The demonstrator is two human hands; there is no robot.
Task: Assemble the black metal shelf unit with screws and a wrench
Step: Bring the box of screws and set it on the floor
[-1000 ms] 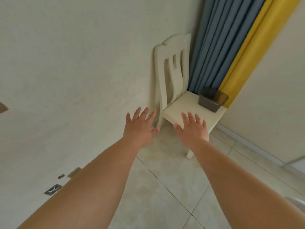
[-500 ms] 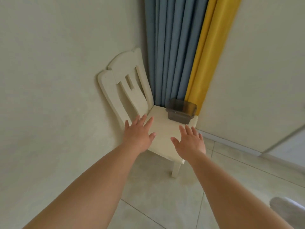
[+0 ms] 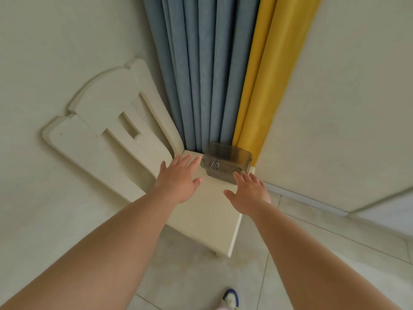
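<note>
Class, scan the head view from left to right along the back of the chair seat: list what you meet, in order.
chair backrest → left hand → smoky plastic box holding small screws → right hand → wall on the right

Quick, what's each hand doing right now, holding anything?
Left hand: open, fingers straight, holding nothing.
Right hand: open, holding nothing, fingertips near the smoky translucent plastic box.

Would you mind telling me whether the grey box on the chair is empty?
Not empty: through the translucent grey box, a few small metal screws show lying inside. Whether it has a lid on, I cannot tell.
</note>
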